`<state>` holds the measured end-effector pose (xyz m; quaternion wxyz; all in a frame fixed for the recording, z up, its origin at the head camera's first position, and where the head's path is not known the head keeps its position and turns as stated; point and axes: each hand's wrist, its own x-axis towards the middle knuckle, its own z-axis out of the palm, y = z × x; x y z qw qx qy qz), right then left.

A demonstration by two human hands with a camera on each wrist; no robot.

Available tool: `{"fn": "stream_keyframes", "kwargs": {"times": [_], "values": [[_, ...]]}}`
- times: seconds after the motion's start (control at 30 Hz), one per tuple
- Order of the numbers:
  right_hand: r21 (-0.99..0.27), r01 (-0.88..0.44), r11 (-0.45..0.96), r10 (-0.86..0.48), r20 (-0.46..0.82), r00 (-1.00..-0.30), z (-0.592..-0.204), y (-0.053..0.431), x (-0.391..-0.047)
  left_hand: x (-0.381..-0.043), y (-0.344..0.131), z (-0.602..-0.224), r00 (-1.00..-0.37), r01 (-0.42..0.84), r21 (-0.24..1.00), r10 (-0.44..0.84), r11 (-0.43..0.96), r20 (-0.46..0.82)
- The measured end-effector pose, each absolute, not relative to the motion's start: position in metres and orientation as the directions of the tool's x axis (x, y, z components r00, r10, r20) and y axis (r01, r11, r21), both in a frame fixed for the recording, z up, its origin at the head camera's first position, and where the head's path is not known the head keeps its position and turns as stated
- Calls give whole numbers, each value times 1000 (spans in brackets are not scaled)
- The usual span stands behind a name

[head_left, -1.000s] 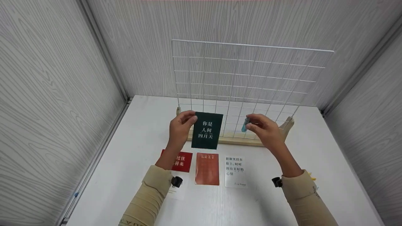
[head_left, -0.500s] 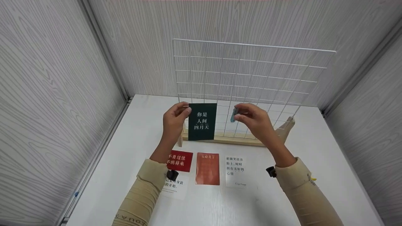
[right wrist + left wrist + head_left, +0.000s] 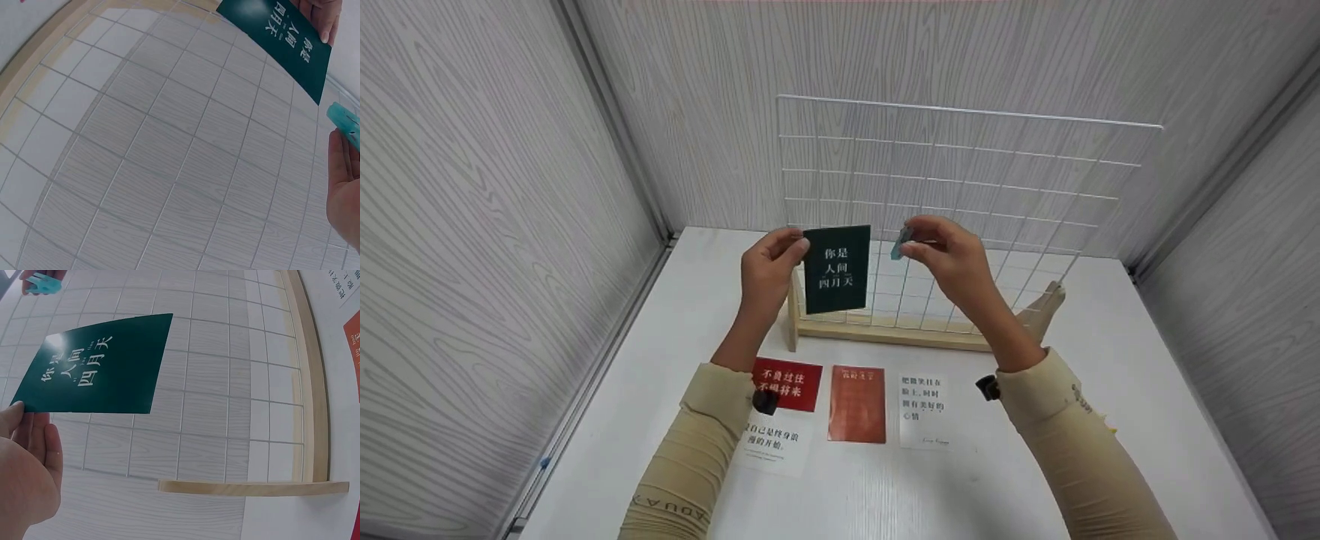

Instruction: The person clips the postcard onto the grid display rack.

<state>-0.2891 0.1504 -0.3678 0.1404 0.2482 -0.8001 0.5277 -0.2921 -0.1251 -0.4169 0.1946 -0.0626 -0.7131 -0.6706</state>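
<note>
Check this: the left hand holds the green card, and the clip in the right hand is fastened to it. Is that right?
No: the clip isn't fastened to the green card; the head view shows a gap between them. The left hand holds the green card, the right hand the clip.

White table, walls (wood-grained), metal strip

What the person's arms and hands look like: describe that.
The left hand and right hand are bare. The left sleeve and right sleeve are tan with dark markings, each with a broad cuff and a small black device at its inner side.
</note>
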Motion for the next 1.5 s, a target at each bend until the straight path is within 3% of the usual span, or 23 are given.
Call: {"fn": "stream_keyframes", "kwargs": {"times": [0.47,0.87,1.5], "values": [[-792,-536,292,-109,529,-841,-344,131,-298,-315,-128,-383,-896,405,906,-142,120,420],[-781,-578,236,-10,592,-806,-329,109,-310,-329,-132,-363,-878,429,894,-170,131,446],[-731,-634,252,43,663,-747,-305,81,-325,-340,-133,-345,-870,419,897,-221,139,440]]}}
